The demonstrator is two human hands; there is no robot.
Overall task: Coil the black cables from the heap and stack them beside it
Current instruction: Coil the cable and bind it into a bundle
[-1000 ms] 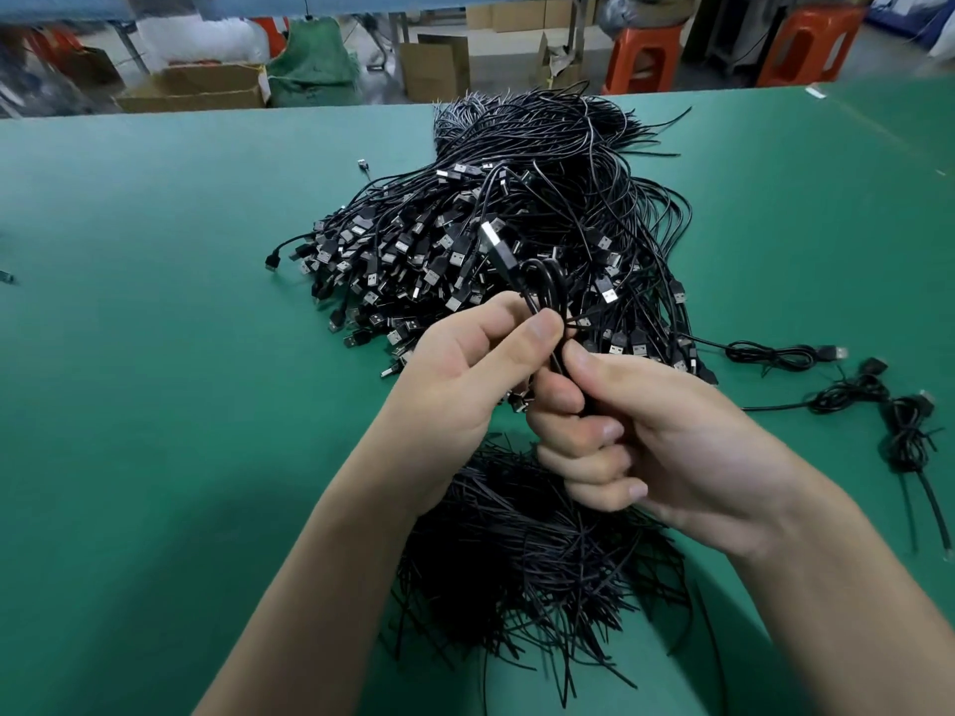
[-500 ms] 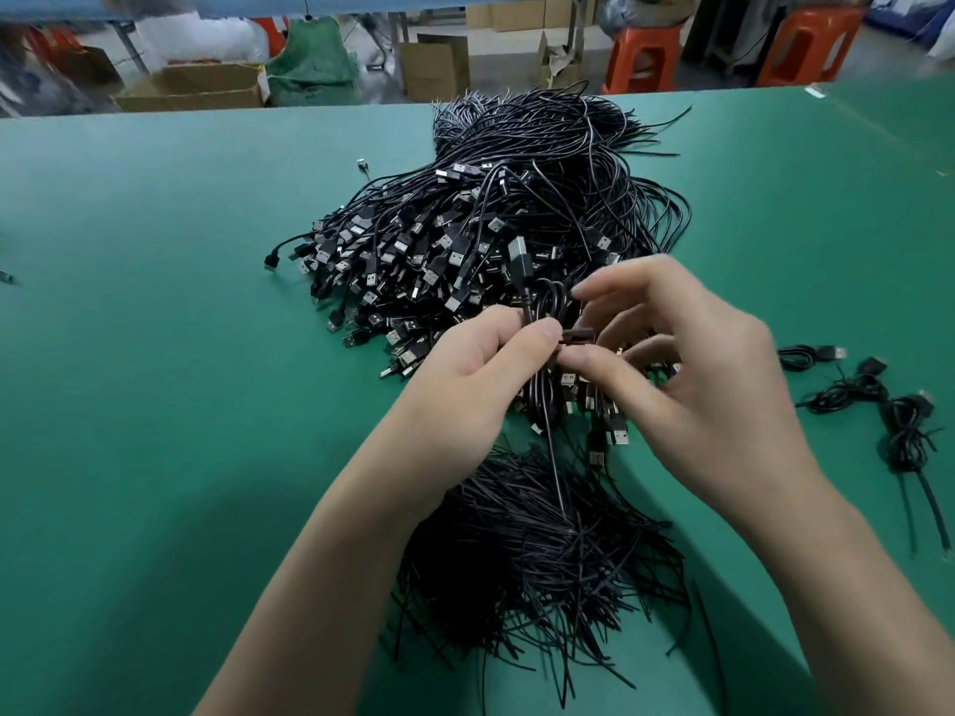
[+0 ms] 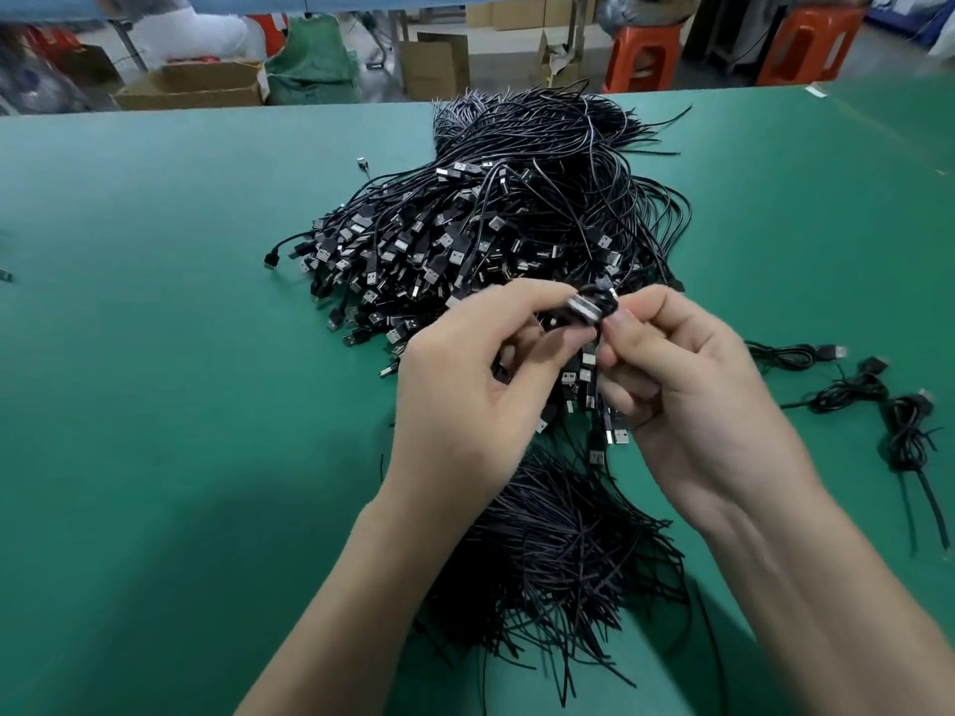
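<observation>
Lying nearest, just this side of the heap [image 3: 491,235], is a sheaf of thin black strands [image 3: 558,550]. Over the heap's near edge the left hand [image 3: 465,385] and right hand [image 3: 692,385] both pinch one small wound cable [image 3: 594,304] between thumb and fingertips; it looks nearly coiled but not yet laid down. Right of the heap only a few coils [image 3: 847,390] lie on the table [image 3: 155,354], while the heap holds very many loose cables, so the task seems barely begun.
</observation>
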